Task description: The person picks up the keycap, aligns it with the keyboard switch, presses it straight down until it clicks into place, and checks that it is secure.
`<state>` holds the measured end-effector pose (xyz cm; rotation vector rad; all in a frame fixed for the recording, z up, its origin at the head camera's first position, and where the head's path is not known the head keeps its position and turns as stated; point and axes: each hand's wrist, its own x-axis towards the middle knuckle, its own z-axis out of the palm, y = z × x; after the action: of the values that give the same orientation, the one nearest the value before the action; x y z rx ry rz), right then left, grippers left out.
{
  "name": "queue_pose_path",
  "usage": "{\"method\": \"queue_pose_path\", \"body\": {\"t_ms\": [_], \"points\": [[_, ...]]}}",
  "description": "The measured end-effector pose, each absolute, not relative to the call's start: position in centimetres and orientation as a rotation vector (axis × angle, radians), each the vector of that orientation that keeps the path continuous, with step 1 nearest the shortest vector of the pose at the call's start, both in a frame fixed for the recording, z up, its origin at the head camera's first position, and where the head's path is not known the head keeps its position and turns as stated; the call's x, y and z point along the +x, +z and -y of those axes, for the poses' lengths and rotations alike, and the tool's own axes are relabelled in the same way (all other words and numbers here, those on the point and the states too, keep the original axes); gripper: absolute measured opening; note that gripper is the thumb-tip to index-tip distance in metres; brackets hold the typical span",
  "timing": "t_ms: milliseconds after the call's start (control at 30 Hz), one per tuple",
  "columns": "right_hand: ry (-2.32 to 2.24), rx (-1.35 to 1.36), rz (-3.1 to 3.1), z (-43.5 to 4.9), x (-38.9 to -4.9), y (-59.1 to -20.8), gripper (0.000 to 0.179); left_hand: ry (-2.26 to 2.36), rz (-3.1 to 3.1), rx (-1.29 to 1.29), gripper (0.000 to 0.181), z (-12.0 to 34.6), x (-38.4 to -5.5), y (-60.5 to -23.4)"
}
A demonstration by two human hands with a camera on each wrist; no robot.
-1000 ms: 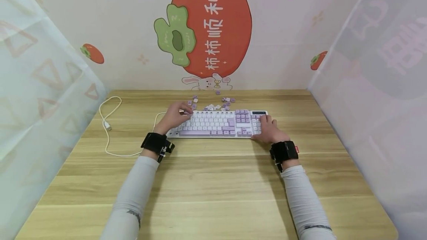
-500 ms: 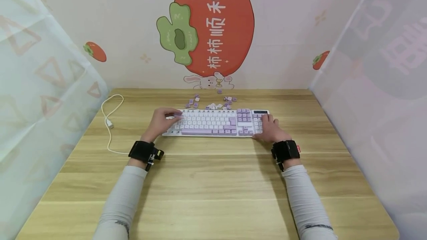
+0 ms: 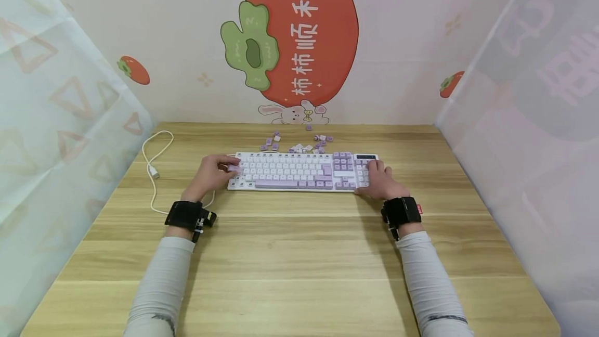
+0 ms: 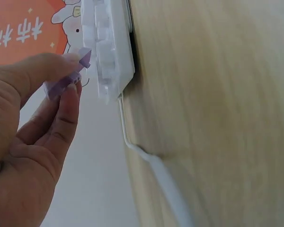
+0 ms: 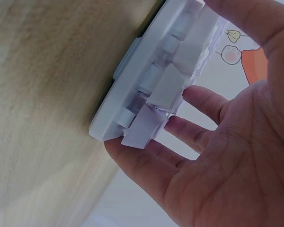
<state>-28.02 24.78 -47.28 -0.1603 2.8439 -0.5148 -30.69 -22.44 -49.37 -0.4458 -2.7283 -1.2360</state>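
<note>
A white and lilac keyboard (image 3: 290, 172) lies across the table in the head view. At its left end my left hand (image 3: 204, 177) pinches a long purple keycap (image 4: 61, 85) between thumb and fingers, just off the key rows. Bare switch spots show along the keyboard's top row and at its lower left corner. My right hand (image 3: 385, 183) holds the right end by the number pad; in the right wrist view its fingertips (image 5: 199, 97) touch the keys and the end of the case.
Several loose purple and white keycaps (image 3: 299, 148) lie scattered behind the keyboard. A white cable (image 3: 152, 191) with a USB plug (image 3: 153, 172) loops on the table (image 3: 290, 254) at the left. A printed backdrop (image 3: 388, 66) rises behind the table, with hanging sheets on both sides.
My left hand has moved left along the keyboard to its left end, now showing the purple keycap in its pinch. The right hand has stayed at the number pad.
</note>
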Motion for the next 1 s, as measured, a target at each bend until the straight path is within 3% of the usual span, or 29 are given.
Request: {"method": "queue_pose_path", "body": {"t_ms": [567, 867, 1000], "points": [[-0.51, -0.138, -2.836, -24.8, -28.1, -47.3, 0.094, -1.104, 2.805, -0.532, 0.018, 22.7, -30.7, -49.0], [-0.497, -0.149, -2.842, -24.6, -28.3, -47.4, 0.093, -0.911, 2.949, -0.348, 0.053, 21.8, -30.3, -48.7], [-0.497, -0.141, -2.84, -24.7, -28.4, -47.5, 0.092, -0.821, 3.048, -0.283, 0.056, 21.2, -30.1, -48.8]]}}
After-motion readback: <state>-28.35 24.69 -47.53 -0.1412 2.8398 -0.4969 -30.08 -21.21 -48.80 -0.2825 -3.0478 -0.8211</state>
